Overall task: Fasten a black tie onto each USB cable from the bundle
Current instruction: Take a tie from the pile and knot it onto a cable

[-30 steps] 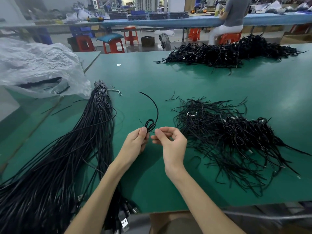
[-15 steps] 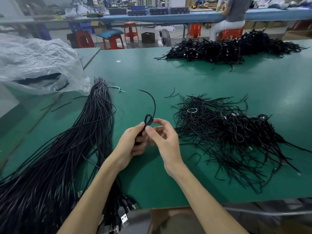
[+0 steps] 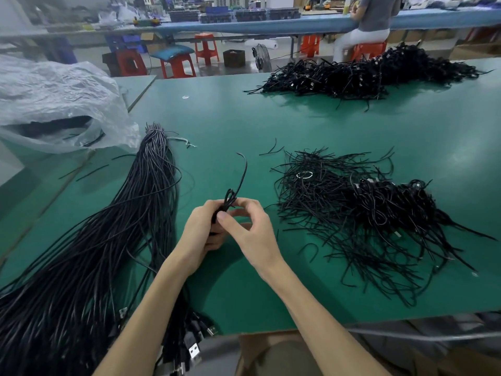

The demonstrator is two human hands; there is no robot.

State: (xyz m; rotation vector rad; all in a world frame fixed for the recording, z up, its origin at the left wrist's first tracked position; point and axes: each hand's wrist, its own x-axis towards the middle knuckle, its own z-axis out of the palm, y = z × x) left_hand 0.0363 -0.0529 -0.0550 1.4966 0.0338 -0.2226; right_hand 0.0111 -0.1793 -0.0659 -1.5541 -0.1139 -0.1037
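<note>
At centre frame our left hand (image 3: 202, 234) grips a looped USB cable (image 3: 230, 198), and our right hand (image 3: 254, 236) pinches it too. The bundle (image 3: 108, 240) lies lower left.

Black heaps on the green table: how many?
3: USB cable bundle at left, tie heap at near right, tangled cable heap at far right. The plastic bag may hide more.

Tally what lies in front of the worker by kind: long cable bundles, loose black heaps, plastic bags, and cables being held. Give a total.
Long cable bundle: 1
Loose black heaps: 2
Plastic bag: 1
Held cable: 1
Total: 5
</note>
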